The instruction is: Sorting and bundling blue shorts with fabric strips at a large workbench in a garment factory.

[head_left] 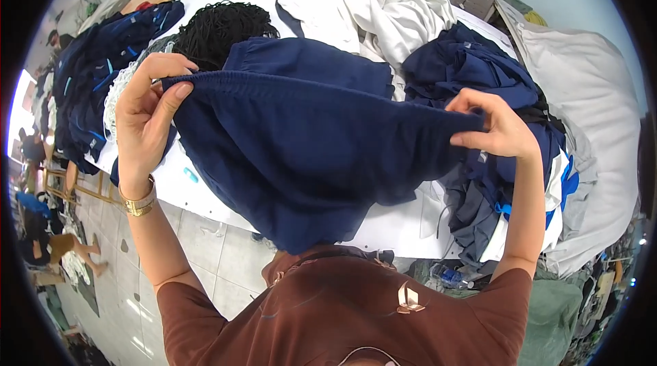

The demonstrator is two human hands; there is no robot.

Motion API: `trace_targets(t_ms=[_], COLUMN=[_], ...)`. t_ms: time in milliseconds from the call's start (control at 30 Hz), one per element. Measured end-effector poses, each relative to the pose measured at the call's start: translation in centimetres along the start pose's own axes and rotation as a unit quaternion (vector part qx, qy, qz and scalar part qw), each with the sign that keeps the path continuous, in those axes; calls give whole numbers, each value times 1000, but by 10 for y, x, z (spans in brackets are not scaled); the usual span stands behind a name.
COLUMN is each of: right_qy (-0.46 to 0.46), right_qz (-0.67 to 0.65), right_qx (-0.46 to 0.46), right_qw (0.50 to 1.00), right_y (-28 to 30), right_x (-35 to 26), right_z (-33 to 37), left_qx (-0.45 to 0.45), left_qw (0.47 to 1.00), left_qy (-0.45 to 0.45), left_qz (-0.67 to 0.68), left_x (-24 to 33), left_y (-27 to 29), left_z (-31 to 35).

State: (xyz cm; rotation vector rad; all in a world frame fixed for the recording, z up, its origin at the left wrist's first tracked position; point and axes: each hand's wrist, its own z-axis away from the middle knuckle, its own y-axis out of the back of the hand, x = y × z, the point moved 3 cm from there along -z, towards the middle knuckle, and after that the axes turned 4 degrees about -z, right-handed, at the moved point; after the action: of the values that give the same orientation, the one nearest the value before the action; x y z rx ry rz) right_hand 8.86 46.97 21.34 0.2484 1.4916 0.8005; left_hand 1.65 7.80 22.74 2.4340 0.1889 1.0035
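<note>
Navy shorts (pixel 294 154) with a gathered elastic waistband hang in front of me, the band stretched sideways between both hands. My left hand (pixel 147 109), a gold watch on its wrist, pinches one end of the band between thumb and fingers. At the other end, my right hand (pixel 498 126) grips the band with curled fingers. The fabric drapes down over the front edge of the white table (pixel 212 198). Just behind lies another folded navy garment (pixel 315 56), partly covered by the held one. Black cords (pixel 226 27) are heaped beside it.
White cloth (pixel 404 6) lies at the back, with a navy garment pile (pixel 472 65) at right. Dark garments with blue trim (pixel 89 85) fill the left. A large pale sack (pixel 588 92) borders the right side. A small turquoise object (pixel 191 174) sits near the front edge.
</note>
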Motion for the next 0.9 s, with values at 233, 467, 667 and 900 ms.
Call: trace_targets(t_ms=[233, 467, 667, 900], right_qy=[121, 141, 152, 290], right_qz=[-215, -146, -13, 230], right_qx=[214, 215, 269, 297], right_qw=[945, 955, 951, 880], right_y=[13, 75, 66, -30], right_x=[13, 28, -1, -13], right_z=[4, 35, -72, -261], left_qx=[-14, -70, -33, 196], left_qw=[993, 993, 997, 939], left_qy=[-40, -5, 61, 282], left_qz=[106, 97, 30, -8], left_x=[26, 50, 26, -70], left_y=[0, -24, -54, -46], left_z=[14, 56, 90, 121])
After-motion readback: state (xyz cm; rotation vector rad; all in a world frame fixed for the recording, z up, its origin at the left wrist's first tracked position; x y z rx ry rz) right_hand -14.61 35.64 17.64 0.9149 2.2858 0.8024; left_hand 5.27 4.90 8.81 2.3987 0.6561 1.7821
